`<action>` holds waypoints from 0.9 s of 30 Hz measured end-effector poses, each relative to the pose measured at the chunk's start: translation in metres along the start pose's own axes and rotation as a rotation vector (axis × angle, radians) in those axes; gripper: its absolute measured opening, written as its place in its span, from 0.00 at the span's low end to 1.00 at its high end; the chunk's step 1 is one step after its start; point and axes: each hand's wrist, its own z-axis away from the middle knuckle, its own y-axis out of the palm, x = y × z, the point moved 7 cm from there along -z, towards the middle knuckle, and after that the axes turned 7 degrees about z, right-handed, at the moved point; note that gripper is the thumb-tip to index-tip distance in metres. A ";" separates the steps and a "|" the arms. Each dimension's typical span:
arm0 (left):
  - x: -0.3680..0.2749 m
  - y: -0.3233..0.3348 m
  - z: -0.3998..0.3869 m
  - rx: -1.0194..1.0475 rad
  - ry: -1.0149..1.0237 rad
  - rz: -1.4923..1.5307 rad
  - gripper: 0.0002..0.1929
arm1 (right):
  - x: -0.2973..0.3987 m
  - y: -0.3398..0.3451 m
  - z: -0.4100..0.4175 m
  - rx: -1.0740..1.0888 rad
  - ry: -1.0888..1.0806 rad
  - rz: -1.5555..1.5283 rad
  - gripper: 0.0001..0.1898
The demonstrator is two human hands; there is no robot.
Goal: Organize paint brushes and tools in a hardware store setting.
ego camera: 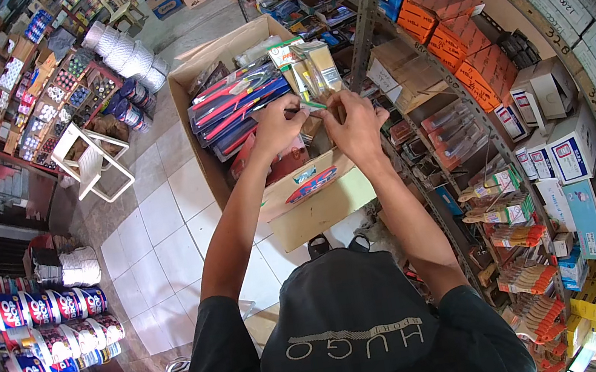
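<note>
An open cardboard box (pixel 202 159) stands before me, filled with packaged goods. My left hand (pixel 284 122) and my right hand (pixel 353 121) meet above its right half. The fingertips of both are closed on a small green and white strip (pixel 314 105) stretched between them; what it belongs to cannot be told. Just beyond my hands lie packaged paintbrushes (pixel 322 65) with pale bristles. Left of them, several blister packs with red and blue tools (pixel 232 101) are stacked. A reddish package (pixel 291 158) lies below my left hand, partly hidden by it.
Metal shelving (pixel 366 22) with boxes and hanging paintbrushes (pixel 513 235) rises close on the right. White floor tiles (pixel 149 224) lie left of the box. A white folding stool (pixel 91 160), rope spools (pixel 125 53) and paint tubs (pixel 66 304) stand farther left.
</note>
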 end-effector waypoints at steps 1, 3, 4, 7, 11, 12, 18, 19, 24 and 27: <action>-0.003 0.002 0.001 0.007 0.003 0.001 0.14 | 0.000 0.001 0.000 0.017 -0.008 0.006 0.11; -0.017 -0.003 0.007 -0.050 0.119 -0.030 0.11 | -0.009 0.005 -0.001 0.028 0.016 -0.085 0.12; -0.022 -0.004 0.007 -0.045 0.123 -0.030 0.11 | -0.013 0.009 -0.002 0.044 0.035 -0.177 0.13; -0.029 -0.009 0.011 0.015 0.067 0.109 0.09 | -0.014 0.008 -0.001 -0.026 0.015 -0.512 0.14; -0.059 -0.025 0.021 -0.027 0.107 0.332 0.08 | 0.004 -0.005 0.007 -0.022 0.005 -0.426 0.14; -0.077 -0.027 0.024 -0.043 0.131 0.362 0.09 | 0.007 -0.010 0.009 -0.012 -0.025 -0.414 0.14; -0.120 -0.043 0.039 -0.105 0.192 0.414 0.10 | 0.033 -0.028 0.016 -0.036 -0.115 -0.522 0.09; -0.126 -0.046 0.043 -0.115 0.217 0.466 0.10 | 0.039 -0.033 0.018 -0.037 -0.136 -0.565 0.08; -0.150 -0.054 0.060 -0.116 0.329 0.563 0.12 | 0.061 -0.061 0.034 -0.084 -0.185 -0.654 0.07; -0.158 -0.052 0.069 -0.088 0.353 0.606 0.13 | 0.065 -0.072 0.045 -0.104 -0.213 -0.661 0.07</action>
